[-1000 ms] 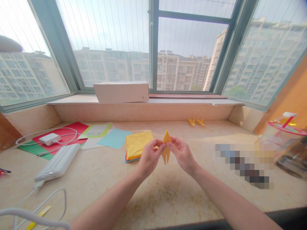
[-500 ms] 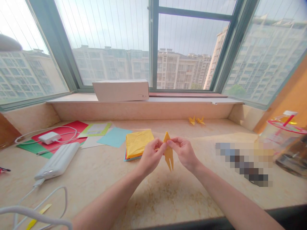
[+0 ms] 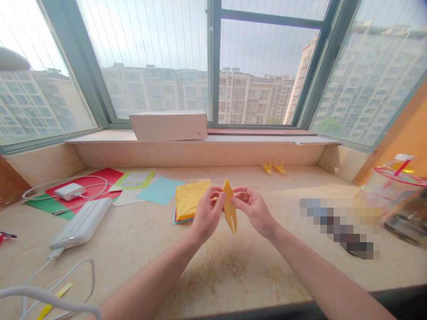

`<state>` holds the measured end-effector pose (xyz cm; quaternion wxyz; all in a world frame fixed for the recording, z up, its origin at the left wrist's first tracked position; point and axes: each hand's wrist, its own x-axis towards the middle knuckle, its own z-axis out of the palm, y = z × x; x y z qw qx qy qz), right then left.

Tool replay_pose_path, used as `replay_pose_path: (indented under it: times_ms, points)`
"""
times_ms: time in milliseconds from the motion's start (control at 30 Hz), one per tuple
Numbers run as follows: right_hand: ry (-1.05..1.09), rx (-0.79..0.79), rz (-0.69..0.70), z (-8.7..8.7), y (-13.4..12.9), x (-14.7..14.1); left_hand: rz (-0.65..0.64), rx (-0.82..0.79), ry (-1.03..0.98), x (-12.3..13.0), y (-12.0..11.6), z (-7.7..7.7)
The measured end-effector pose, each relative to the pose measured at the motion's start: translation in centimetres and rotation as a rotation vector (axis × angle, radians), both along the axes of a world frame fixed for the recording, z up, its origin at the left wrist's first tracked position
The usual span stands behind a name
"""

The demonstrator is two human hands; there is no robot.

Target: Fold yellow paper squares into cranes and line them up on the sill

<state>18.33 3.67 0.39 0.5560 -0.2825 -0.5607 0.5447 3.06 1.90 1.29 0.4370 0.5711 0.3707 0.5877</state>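
Note:
A yellow folded origami paper (image 3: 230, 205) is held up above the counter, pointed at the top and split into two narrow legs below. My left hand (image 3: 209, 211) pinches its left edge between thumb and fingers. From the other side, my right hand (image 3: 251, 208) grips the right edge, thumb on the near face. Partly behind my left hand lies a stack of yellow paper (image 3: 191, 200) with other colours underneath. Two small yellow origami cranes (image 3: 273, 168) stand at the back of the counter.
To the left are a white power bank (image 3: 82, 222), a charger (image 3: 70, 191) with looping cables, and red (image 3: 100, 178), green and blue sheets (image 3: 160, 190). A white box (image 3: 168, 126) rests on the sill. A cup with a red straw (image 3: 393, 186) and a blurred-out object (image 3: 340, 229) are at right.
The folded paper has shifted slightly left and up and its legs now lie closer together. My left thumb has moved off its middle to the left edge.

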Motion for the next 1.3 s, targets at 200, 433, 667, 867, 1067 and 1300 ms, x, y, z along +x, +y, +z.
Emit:
replay_pose_path:
  times_ms: [200, 433, 667, 867, 1067, 1300]
  points:
    - [0.022, 0.009, -0.116, 0.04, 0.40, 0.18, -0.094, 0.010, -0.042, 0.25, 0.02, -0.53]
    - [-0.044, 0.012, -0.042, 0.23, 0.09, 0.30, -0.042, 0.020, -0.023, 0.15, 0.38, -0.71]
    - [-0.034, 0.008, -0.053, 0.29, 0.38, 0.60, -0.088, 0.051, -0.031, 0.15, 0.27, -0.58]
    - [-0.028, -0.015, -0.025, 0.32, 0.38, 0.64, -0.061, 0.050, -0.043, 0.16, 0.25, -0.36]
    - [-0.012, -0.009, -0.085, 0.17, 0.45, 0.56, -0.057, 0.085, -0.015, 0.08, 0.14, -0.41]
    - [-0.010, 0.005, -0.040, -0.02, 0.31, 0.51, -0.131, 0.070, 0.058, 0.07, -0.06, -0.67]
